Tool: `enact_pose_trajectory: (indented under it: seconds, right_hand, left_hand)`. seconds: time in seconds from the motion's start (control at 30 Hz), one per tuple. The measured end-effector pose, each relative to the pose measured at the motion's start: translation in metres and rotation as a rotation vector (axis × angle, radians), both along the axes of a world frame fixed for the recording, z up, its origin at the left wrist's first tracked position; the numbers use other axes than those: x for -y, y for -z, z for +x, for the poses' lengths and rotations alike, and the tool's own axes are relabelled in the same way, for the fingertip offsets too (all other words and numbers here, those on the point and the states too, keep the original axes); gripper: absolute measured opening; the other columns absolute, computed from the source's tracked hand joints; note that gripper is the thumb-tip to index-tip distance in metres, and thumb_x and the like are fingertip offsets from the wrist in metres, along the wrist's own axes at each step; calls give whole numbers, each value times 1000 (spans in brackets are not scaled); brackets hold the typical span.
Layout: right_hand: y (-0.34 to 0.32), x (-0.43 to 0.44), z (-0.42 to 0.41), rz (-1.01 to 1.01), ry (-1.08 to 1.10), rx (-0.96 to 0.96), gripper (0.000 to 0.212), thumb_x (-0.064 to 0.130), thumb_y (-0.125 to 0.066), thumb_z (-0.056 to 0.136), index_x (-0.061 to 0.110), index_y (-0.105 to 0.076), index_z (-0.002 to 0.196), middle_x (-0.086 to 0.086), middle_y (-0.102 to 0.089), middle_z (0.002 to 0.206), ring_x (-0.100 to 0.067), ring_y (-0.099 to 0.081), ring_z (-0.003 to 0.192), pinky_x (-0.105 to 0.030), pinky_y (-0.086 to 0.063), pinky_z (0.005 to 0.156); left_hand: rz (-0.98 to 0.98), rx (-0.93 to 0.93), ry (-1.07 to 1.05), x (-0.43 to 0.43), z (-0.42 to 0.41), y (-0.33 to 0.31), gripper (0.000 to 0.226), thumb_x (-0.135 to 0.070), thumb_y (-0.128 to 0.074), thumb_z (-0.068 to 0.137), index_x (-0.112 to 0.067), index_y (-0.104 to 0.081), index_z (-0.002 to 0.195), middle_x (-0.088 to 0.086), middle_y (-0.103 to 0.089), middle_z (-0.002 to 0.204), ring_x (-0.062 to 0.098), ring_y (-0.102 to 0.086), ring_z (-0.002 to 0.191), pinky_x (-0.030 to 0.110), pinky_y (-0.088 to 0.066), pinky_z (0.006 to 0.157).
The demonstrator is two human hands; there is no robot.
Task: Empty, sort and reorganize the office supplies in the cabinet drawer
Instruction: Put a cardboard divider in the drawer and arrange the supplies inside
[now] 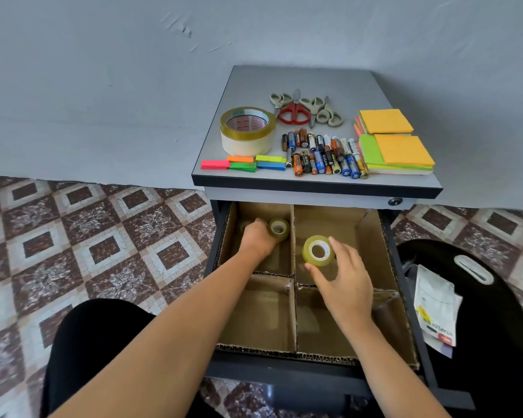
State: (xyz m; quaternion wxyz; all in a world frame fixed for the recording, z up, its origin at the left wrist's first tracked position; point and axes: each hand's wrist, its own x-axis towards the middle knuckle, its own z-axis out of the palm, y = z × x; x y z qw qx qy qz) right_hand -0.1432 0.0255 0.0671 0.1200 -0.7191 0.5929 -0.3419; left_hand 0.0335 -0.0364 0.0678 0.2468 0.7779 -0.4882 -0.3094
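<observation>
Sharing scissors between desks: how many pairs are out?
4, on the cabinet top behind the batteries: red pair, one grey pair left of it, two right. Overlap may hide more.

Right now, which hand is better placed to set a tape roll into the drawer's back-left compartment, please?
Left: the left hand grips the shaded roll inside the back-left compartment; the right hand holds the bright roll over the back-right compartment, across the divider.

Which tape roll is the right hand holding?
The small yellowish roll, pinched by the right hand over the drawer's back-right compartment; the left hand grips another roll back-left.
</observation>
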Motion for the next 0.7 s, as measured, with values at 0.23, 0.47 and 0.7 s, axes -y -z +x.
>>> enact_pose_trajectory:
  seconds: [0.23, 0.47, 0.7]
  right_hand:
    - [-1, -1, 0, 6, 3, 32, 61, 34, -76, 76, 10, -55, 128, -5, -59, 122, -22, -57, 111, -39, -51, 87]
    - [0, -1, -1, 1, -5, 37, 61, 33, -77, 75, 8, -56, 127, -7, -60, 120, -23, -58, 108, -39, -53, 83]
    - [-3, -2, -1, 47, -11, 49, 62, 34, -75, 77, 10, -53, 130, -5, -57, 124, -23, -55, 113, -39, -50, 88]
  left_hand:
    - [-7, -45, -19, 3, 1, 2, 45, -15, -65, 87, -5, -47, 127, 15, -59, 120, 27, -57, 111, 33, -48, 93]
    - [-6, -12, 16, 2, 3, 0, 46, -20, -66, 86, -6, -48, 126, 14, -59, 119, 26, -57, 109, 33, -49, 92]
    - [-126, 99, 200, -39, 16, -26, 53, -26, -65, 85, -14, -47, 133, 7, -52, 125, 20, -51, 114, 29, -42, 98]
